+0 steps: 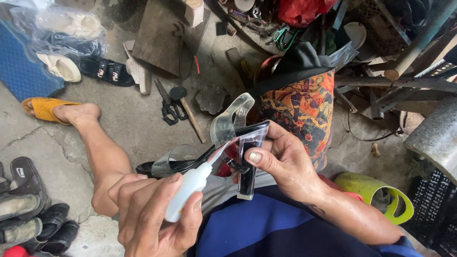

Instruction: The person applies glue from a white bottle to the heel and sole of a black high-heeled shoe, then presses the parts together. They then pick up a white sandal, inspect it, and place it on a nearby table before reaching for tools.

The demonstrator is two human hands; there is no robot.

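Nearest us, our left hand [152, 214] is wrapped around a white glue bottle [188, 190], fingers pressed on its body, nozzle tipped up toward the shoe [240, 143]. Our right hand [281, 164] pinches the shoe's black block heel [248, 164], thumb flat on its face, holding it over our lap with the clear straps [233, 116] arching above. The nozzle tip sits just beside the joint where heel meets sole, so we judge the gluing step is under way. The next move seems to call for a light squeeze, a steady tip along the seam, and a firm pinch so the heel does not shift. Farther off on the concrete lie a hammer [185, 107], pliers [166, 104] and sandals [107, 71].
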